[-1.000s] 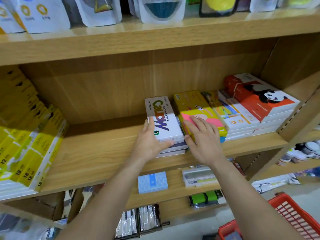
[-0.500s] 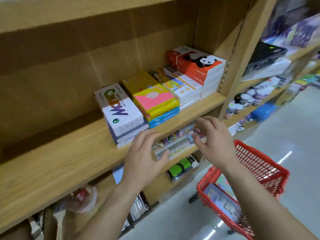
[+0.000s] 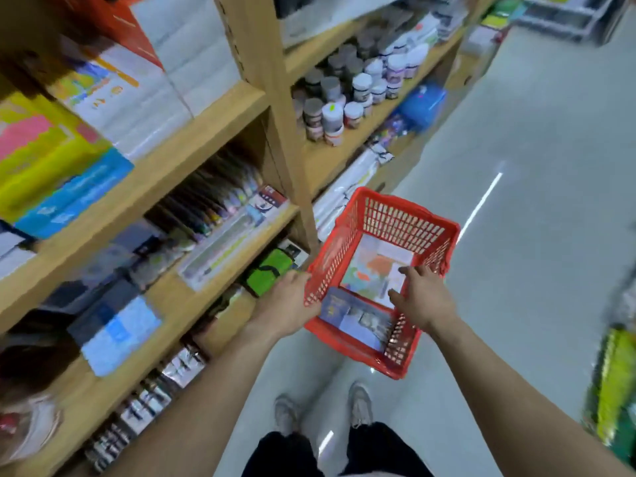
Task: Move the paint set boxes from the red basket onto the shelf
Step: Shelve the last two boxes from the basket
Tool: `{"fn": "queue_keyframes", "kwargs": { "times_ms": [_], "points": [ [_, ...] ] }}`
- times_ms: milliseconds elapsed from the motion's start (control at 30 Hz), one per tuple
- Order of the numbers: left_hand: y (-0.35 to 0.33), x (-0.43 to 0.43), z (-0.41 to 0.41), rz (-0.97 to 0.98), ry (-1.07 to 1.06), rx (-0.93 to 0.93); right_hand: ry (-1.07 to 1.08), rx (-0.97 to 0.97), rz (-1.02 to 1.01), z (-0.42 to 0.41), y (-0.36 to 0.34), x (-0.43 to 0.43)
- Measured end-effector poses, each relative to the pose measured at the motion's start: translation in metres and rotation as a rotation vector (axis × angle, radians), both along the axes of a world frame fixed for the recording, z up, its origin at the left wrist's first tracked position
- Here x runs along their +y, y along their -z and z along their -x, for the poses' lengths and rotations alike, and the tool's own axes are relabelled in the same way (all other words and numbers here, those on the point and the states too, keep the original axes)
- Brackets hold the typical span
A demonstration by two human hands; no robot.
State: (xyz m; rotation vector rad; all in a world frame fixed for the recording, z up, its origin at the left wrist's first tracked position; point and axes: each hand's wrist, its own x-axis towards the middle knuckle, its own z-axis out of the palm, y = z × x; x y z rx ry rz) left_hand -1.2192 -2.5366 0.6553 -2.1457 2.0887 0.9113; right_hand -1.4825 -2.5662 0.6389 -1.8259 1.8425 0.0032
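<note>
Paint set boxes (image 3: 373,271) are sitting in the red plastic mesh basket (image 3: 401,218), lower centre of the frame. The pale cardboard box with orange and teal print (image 3: 380,258) is lying flat, long axis pointing up-frame. The blue-purple box (image 3: 354,316) is sitting crosswise at the near end. The right hand (image 3: 425,299) is hovering over the pale one, fingers spread apart. The left hand (image 3: 287,304) is meeting the basket's left rim, and I can't tell if it's gripping.
</note>
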Motion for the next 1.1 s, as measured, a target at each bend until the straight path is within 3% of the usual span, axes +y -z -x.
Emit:
{"fn": "queue_keyframes", "kwargs": {
  "times_ms": [300,433,533,833,1100],
  "points": [
    [0.167,-0.089,0.007,0.171,-0.052,-0.005,0.095,-0.132,-0.354,-0.015,0.191,-0.036],
    [0.224,-0.101,-0.006,0.119,-0.05,0.124,0.132,-0.054,-0.454,-0.041,0.271,-0.046],
    [0.242,-0.098,-0.01,0.19,-0.011,0.207,0.123,0.032,-0.423,-0.056,0.309,-0.042],
    [0.248,-0.101,-0.011,0.219,-0.059,0.283,0.055,0.212,-0.321,-0.051,0.348,-0.036],
    [0.247,-0.1,-0.011,0.209,-0.073,0.308,0.065,0.129,-0.397,-0.05,0.35,-0.044]
  ]
}}
